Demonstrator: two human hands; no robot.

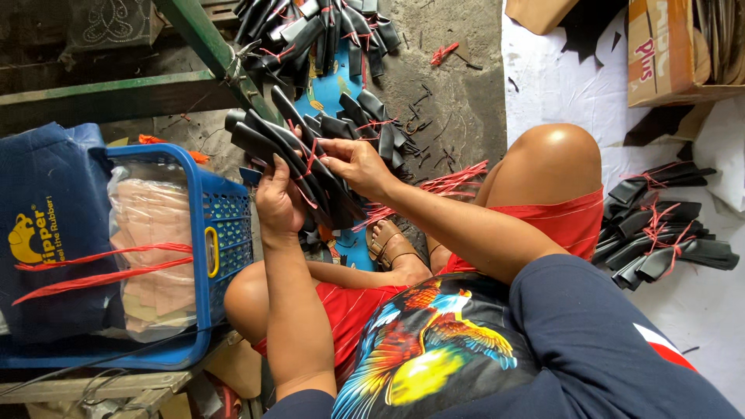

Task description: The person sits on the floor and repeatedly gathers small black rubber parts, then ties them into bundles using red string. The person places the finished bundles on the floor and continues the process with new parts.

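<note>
A: Head view, surface first. What is underfoot?

B: Grey concrete floor [458,93] at upper centre, littered with black offcuts and loose red string [446,53]. A white sheet [559,93] covers the right side. Green metal frame [206,43] crosses the upper left. The person sits low, knees bent, in red shorts.

A: Containers?

B: Blue crate [225,225] at left centre, holding a clear plastic bag of pale pink flat pieces [151,225]. Blue bag [46,225] just beside it at far left, with red string across both. Cardboard box [667,50] at upper right; contents unclear.

A: Hands?

B: Left hand [278,203] is clenched around a bundle of black strips [291,155], frame centre, above the knees. Right hand [353,163] pinches a red tie [310,161] at that bundle, fingers touching the strips.

A: Other strips?

B: Tied bundles heaped at upper centre [326,31], some lying on a blue board [330,85]. Another tied pile [660,225] on the white sheet at right, well apart from the hands.
</note>
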